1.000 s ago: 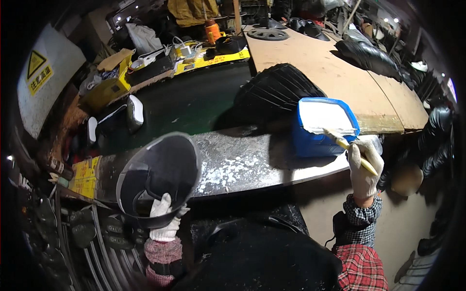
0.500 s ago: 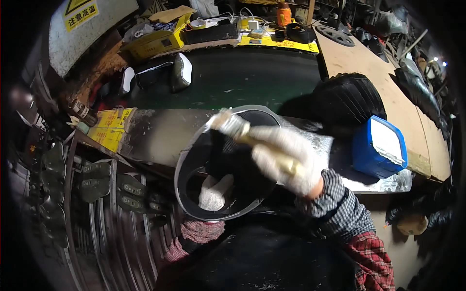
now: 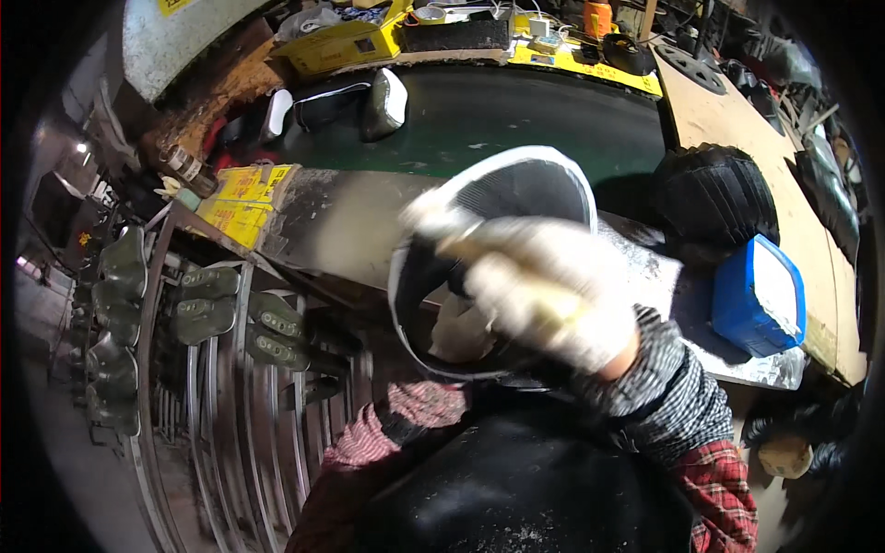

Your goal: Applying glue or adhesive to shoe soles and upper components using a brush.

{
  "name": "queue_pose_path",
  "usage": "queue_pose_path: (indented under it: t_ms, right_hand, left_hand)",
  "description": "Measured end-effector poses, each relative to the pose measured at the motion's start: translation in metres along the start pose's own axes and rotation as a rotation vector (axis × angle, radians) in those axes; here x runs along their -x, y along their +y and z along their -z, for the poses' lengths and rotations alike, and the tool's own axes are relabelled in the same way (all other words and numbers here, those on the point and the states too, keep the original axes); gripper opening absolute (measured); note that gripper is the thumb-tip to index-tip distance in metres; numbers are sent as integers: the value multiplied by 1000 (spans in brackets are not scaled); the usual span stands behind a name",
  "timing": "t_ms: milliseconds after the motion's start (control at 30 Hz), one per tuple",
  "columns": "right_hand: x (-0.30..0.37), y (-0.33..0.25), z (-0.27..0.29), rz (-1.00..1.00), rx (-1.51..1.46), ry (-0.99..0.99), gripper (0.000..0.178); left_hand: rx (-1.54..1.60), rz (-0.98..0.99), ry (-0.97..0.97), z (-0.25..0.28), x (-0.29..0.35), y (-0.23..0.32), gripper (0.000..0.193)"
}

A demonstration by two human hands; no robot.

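Observation:
A black, hollow, open-topped piece (image 3: 544, 189) with a ribbed inner wall and a whitish rim is held up, tilted, in front of me. My left hand (image 3: 461, 332), in a pale glove, reaches into it and holds it from inside; its fingers are partly hidden. My right hand (image 3: 558, 295), also gloved and blurred by motion, is closed around the handle of a brush (image 3: 438, 219). The brush's whitish end meets the left part of the rim. My right hand covers part of the opening.
A blue container (image 3: 737, 295) with white contents stands at right, beside a ribbed black item (image 3: 724, 194). White-soled shoe parts (image 3: 385, 106) lie on the dark green bench surface (image 3: 470, 115). Racks at left hold grey-green sole-shaped pieces (image 3: 207, 304). A brown bottle (image 3: 189, 170) stands near the bench corner.
The view has shifted, so the bench sits further right and down. More of the far rim now looks white. The brush is still at the rim's left part, and the left hand is still inside.

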State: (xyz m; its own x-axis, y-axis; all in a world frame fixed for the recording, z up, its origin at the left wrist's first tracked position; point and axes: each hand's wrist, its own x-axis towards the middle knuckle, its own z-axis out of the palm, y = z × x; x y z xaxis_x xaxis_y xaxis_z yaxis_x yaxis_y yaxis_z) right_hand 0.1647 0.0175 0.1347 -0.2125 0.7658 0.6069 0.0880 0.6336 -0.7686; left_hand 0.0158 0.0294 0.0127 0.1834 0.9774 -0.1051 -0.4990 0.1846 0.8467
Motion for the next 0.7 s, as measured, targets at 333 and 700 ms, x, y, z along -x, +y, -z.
queue_pose_path:
  t_ms: [333,700]
  right_hand:
    - [108,-10,85,-638,133,79,19]
    - [105,15,122,-111,437,633,19]
  left_hand:
    - [-562,398,-386,38,-77,55,31]
    - [-218,-3,-144,-14,15,52,41]
